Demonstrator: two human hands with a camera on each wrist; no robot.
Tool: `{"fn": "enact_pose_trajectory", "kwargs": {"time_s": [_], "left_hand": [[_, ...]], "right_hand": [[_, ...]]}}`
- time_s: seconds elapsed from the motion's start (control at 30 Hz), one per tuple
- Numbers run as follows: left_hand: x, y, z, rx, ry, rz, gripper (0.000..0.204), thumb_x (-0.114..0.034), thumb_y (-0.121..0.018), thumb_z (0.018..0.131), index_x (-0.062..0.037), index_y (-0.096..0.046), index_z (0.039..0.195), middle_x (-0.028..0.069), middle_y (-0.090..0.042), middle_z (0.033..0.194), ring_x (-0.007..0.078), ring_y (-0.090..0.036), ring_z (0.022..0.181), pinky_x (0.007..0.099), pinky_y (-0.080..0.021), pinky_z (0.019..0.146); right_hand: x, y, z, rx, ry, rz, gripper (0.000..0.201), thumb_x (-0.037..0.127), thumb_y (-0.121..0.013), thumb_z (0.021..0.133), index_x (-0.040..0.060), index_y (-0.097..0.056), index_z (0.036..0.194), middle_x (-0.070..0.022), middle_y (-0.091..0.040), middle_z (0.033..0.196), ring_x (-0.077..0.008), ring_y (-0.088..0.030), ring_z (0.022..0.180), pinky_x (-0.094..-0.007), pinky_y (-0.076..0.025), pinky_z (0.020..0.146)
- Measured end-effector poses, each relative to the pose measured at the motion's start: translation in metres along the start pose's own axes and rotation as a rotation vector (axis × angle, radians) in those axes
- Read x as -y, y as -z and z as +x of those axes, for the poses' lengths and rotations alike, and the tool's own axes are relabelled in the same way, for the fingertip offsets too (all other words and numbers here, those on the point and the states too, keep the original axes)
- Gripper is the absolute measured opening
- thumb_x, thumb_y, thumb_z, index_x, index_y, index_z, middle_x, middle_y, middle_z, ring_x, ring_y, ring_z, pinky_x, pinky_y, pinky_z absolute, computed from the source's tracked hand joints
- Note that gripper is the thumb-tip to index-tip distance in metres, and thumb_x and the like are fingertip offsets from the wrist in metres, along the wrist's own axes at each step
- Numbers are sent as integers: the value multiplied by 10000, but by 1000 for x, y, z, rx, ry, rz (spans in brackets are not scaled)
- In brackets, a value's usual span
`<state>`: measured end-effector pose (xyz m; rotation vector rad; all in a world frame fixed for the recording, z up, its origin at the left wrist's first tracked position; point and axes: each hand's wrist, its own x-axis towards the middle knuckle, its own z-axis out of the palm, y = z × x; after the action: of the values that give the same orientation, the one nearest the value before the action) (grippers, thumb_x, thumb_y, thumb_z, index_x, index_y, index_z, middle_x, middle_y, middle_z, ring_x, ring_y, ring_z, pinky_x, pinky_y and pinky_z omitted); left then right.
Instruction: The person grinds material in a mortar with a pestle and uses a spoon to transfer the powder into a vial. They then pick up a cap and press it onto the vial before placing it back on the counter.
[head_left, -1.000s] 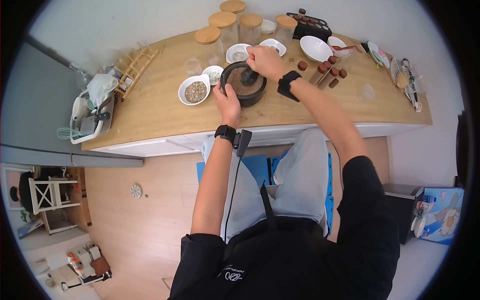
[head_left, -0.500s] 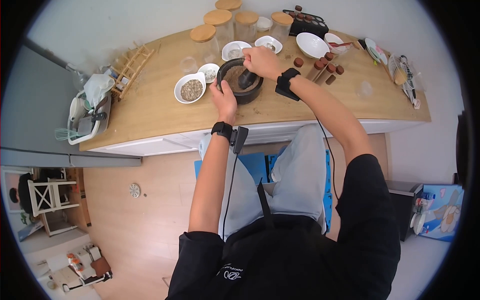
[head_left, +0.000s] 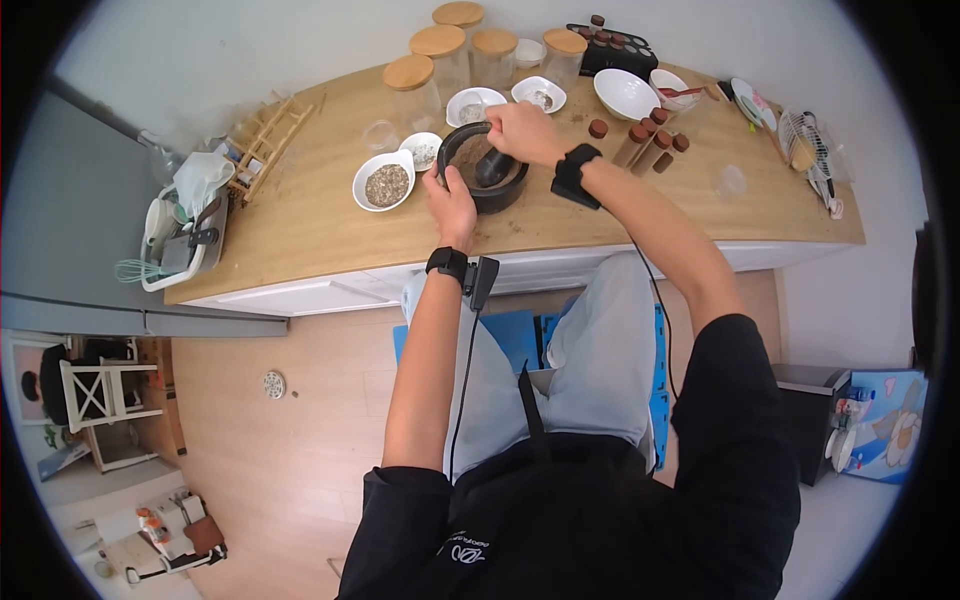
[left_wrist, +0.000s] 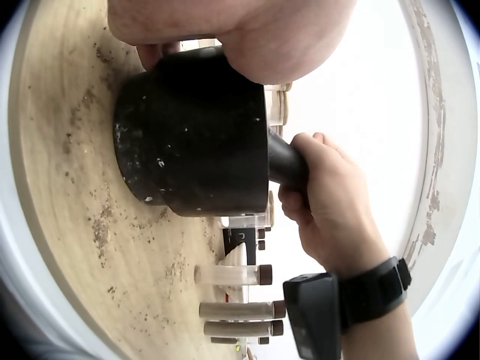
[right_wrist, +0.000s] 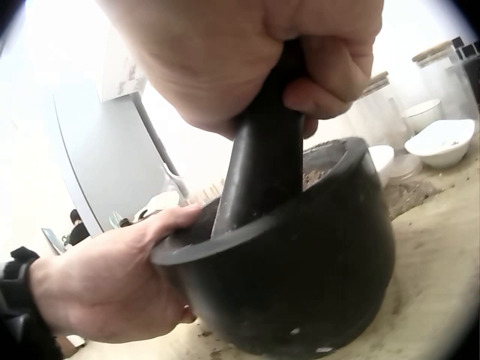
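R hand (head_left: 527,133) curled tight round pestle (right_wrist: 262,169), low end in mortar (right_wrist: 296,274) on wood ctr (head_left: 300,215); L hand (head_left: 452,210) grips mortar w/ thumb at rim. White txt (head_left: 470,550) on blk T-shirt (head_left: 610,530) illegible.

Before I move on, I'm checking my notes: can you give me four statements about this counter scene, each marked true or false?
1. The right hand grips the black, club-shaped pestle. True.
2. The left hand lies flat on the counter. False: it holds the side of the round black mortar.
3. The white bowl of speckled brown grains stands left of the mortar. True.
4. The clear jars are uncovered. False: round wooden lids cover them.
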<state>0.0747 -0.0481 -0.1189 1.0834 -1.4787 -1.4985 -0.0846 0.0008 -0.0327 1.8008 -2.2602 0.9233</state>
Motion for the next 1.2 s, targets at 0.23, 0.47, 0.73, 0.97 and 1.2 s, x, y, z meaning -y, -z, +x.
{"fn": "enact_pose_trajectory", "kwargs": {"time_s": [0.23, 0.47, 0.73, 0.97, 1.2], "left_hand": [[7, -2, 0, -22, -19, 22, 478, -331, -494, 1016, -37, -444, 1390, 241, -590, 1266, 334, -571, 1166, 417, -427, 986], [-5, 1, -2, 13, 21, -32, 468, -300, -490, 1025, 2, -430, 1377, 230, -590, 1242, 302, -579, 1133, 402, -436, 977], [1, -1, -2, 8, -5, -52, 457, -281, -487, 1032, 28, -422, 1362, 213, -582, 1242, 264, -573, 1120, 378, -437, 965], [10, -2, 7, 11, -66, -54, 468, -272, -492, 1030, 34, -412, 1374, 219, -563, 1280, 266, -562, 1157, 379, -431, 983], [-5, 1, -2, 31, 18, -71, 468, -291, -471, 1037, 28, -408, 1374, 221, -557, 1288, 280, -561, 1165, 381, -424, 997]], "right_hand": [[6, 0, -2, 82, 41, -2, 107, 141, -599, 788, 59, -659, 819, -187, -673, 787, -394, -658, 767, -500, -531, 675], [0, -6, -7, 7, -7, 13, 128, 179, -597, 772, 63, -648, 794, -178, -670, 763, -394, -655, 731, -511, -518, 662], [3, 3, 0, 15, 41, 10, 79, 139, -606, 761, 67, -638, 761, -170, -670, 757, -378, -664, 732, -487, -529, 656], [3, -6, -10, -75, 66, 55, 81, 149, -609, 764, 71, -633, 764, -159, -667, 743, -374, -660, 729, -489, -520, 641], [7, -4, -3, 10, 57, 18, 107, 149, -597, 774, 59, -654, 785, -184, -676, 772, -399, -663, 755, -496, -535, 689]]}}
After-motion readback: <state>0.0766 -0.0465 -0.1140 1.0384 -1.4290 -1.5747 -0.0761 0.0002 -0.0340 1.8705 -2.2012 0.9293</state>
